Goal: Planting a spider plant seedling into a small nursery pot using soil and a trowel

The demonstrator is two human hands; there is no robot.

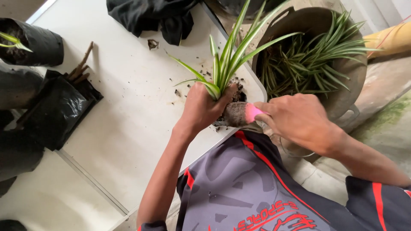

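My left hand grips the base of a spider plant with long green-and-white striped leaves, holding it upright at the white table's near edge. My right hand holds a pink-handled tool whose soil-caked end presses against the plant's root ball, just below my left fingers. Loose soil crumbs lie around the plant's base. The root ball itself is mostly hidden by my left hand.
A large brown pot full of similar striped plants stands right of the table. Black nursery bags and a filled bag with a shoot lie at the left. Dark cloth rests at the table's far edge.
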